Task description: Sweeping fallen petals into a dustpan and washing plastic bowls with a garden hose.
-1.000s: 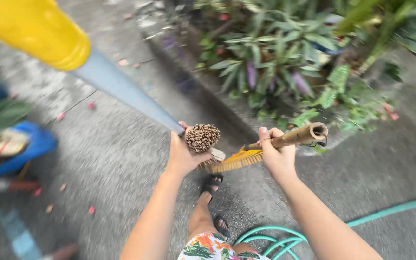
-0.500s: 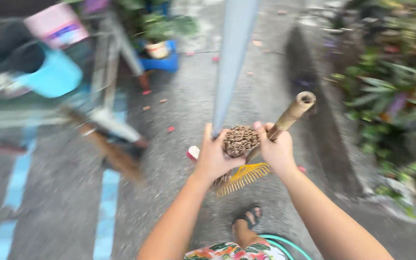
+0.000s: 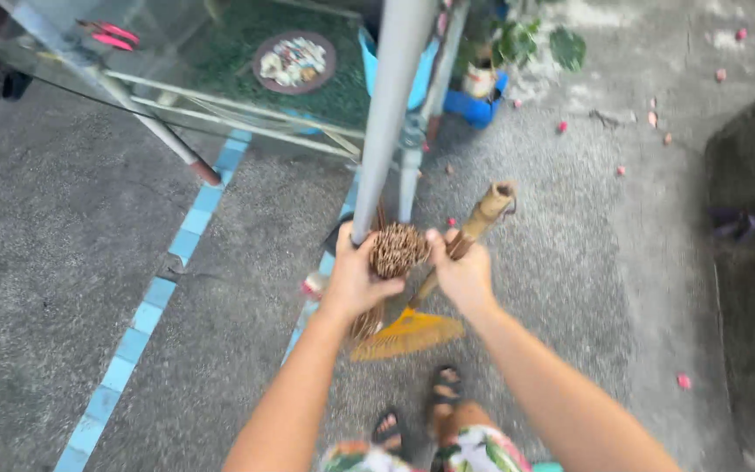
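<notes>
Brown sticks tied in a bundle (image 3: 398,249) sit right by the grey pole (image 3: 391,122). The left hand (image 3: 353,281) is wrapped around the bundle, next to the pole. The right hand (image 3: 463,275) grips a bamboo handle (image 3: 474,229), which slants up and away from the pole. Below hangs something yellow (image 3: 408,334), maybe a rake head.

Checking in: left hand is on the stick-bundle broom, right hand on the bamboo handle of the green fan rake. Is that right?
Not quite. The head view shows the rake has a yellow-orange fan, not green. The rest holds: the left hand grips the stick-bundle broom and the right hand holds the bamboo handle.
</notes>
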